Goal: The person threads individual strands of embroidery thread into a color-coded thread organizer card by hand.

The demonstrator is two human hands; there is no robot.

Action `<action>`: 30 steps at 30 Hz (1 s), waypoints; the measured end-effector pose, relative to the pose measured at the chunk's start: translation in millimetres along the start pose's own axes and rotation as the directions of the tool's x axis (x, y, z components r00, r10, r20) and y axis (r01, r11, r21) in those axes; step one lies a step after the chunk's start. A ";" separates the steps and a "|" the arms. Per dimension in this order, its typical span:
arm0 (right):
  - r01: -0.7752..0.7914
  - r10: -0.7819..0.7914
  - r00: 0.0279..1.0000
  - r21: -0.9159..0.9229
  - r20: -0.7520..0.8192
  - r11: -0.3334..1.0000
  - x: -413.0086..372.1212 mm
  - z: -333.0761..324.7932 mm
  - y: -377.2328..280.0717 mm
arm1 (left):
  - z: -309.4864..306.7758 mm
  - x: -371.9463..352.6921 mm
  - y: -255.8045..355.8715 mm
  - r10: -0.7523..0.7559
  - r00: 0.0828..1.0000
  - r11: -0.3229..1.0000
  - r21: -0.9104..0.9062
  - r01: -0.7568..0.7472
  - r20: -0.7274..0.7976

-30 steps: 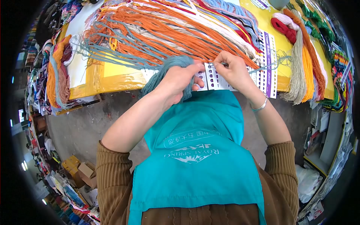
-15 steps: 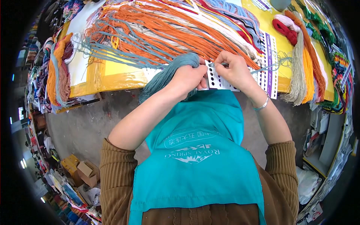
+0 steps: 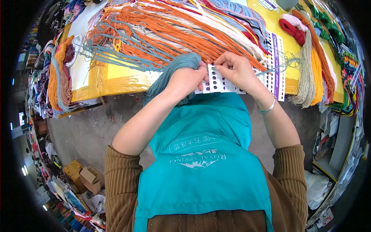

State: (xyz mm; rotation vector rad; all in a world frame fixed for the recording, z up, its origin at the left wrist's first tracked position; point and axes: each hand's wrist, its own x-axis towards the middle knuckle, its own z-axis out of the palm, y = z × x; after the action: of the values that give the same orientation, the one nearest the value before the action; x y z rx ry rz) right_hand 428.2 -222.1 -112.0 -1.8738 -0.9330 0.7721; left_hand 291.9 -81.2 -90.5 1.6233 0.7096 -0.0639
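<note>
My left hand (image 3: 186,80) is closed on a thick hank of teal thread (image 3: 164,86), which hangs over the table's front edge. My right hand (image 3: 236,71) pinches at the top of a white card with punched holes (image 3: 213,83); what lies between its fingertips is too small to make out. Long orange threads (image 3: 154,29) spread across the table beyond both hands, with loose teal strands (image 3: 112,58) lying over them at the left. Another punched card with a purple strip (image 3: 275,65) is right of my right hand.
The yellow table (image 3: 116,82) curves ahead of me. Beige, yellow and orange hanks (image 3: 317,67) hang over its edge at the right, more hanks (image 3: 60,77) at the left. Cardboard boxes (image 3: 91,179) stand on the floor at the lower left.
My left hand has shifted slightly left with the teal hank. My right hand has moved a little left, and more of the punched card between my hands shows.
</note>
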 end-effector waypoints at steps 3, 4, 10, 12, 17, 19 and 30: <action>0.029 -0.030 1.000 -0.148 -0.008 0.989 -2.6 2.1 -9.9 | -10.9 -7.1 3.3 0.023 1.000 0.991 -0.134 -0.025 -0.021; 0.052 -0.056 0.998 -0.212 -0.016 0.976 -2.7 3.9 -12.1 | -10.7 -9.5 4.1 0.012 1.000 0.978 -0.210 -0.008 0.014; -0.012 -0.009 0.998 -0.306 -0.067 0.952 -1.2 9.7 -16.9 | -7.6 -16.9 11.3 -0.066 0.959 0.916 -0.364 0.168 0.276; -0.046 0.036 0.997 -0.169 -0.062 0.985 3.9 8.9 -9.6 | -8.3 -11.5 9.1 -0.121 0.963 0.936 -0.296 0.192 0.242; -0.056 0.042 0.992 0.118 0.117 0.991 6.6 -5.3 -9.4 | 4.4 -1.4 10.4 0.045 0.987 0.979 0.189 -0.075 0.157; -0.021 -0.011 0.991 0.232 0.137 0.973 3.1 -6.3 -10.7 | 5.7 -4.1 15.9 0.159 0.979 0.929 0.318 -0.192 0.126; -0.122 0.114 0.973 0.024 0.201 0.992 7.6 -14.3 -13.3 | -154.0 -43.0 22.8 -0.038 0.999 0.726 -0.687 0.012 -0.023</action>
State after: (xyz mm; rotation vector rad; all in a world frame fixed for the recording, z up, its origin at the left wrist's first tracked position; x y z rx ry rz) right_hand 439.7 -217.5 -95.1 -1.8575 -0.9294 1.0576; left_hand 213.7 42.0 -21.3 0.8903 0.6735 0.1958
